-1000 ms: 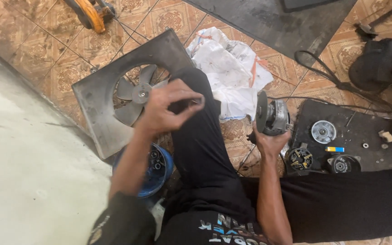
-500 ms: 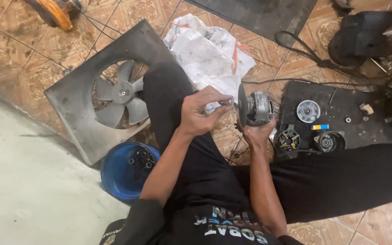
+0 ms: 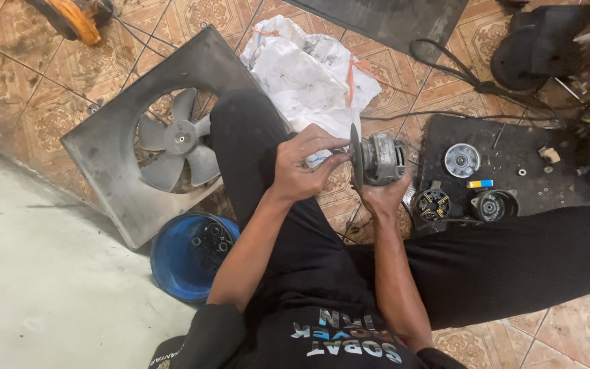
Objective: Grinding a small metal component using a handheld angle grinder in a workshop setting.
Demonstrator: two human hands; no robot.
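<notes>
The person sits on the tiled floor (image 3: 29,102) with both legs in dark trousers stretched out. Just above the lap, the right hand (image 3: 385,199) cups a small grey electric motor (image 3: 380,158) from below, fingers closed around its body. The motor's long axis lies roughly level, running left to right across the view; a thin dark disc on its end faces left, toward the other hand. The left hand (image 3: 302,167) meets that end, fingers pinched narrowly together at the disc's centre; whether something small sits between the fingertips cannot be told.

Near the left thigh a blue bowl (image 3: 172,263) rests on the floor with a few small dark parts inside. Beyond it a grey square fan housing (image 3: 104,154) with a pale five-blade fan (image 3: 179,143) lies flat, partly under the left leg. To the right of the motor, a black mat (image 3: 513,147) carries a round silver part (image 3: 461,160), two dark round motor parts along its near edge, and a small blue and yellow piece (image 3: 479,183).

Farther off, a crumpled white cloth (image 3: 305,72) lies past the knee, with a black cable (image 3: 459,72) looping beside it. An orange tool (image 3: 73,17) sits at the far left corner.
</notes>
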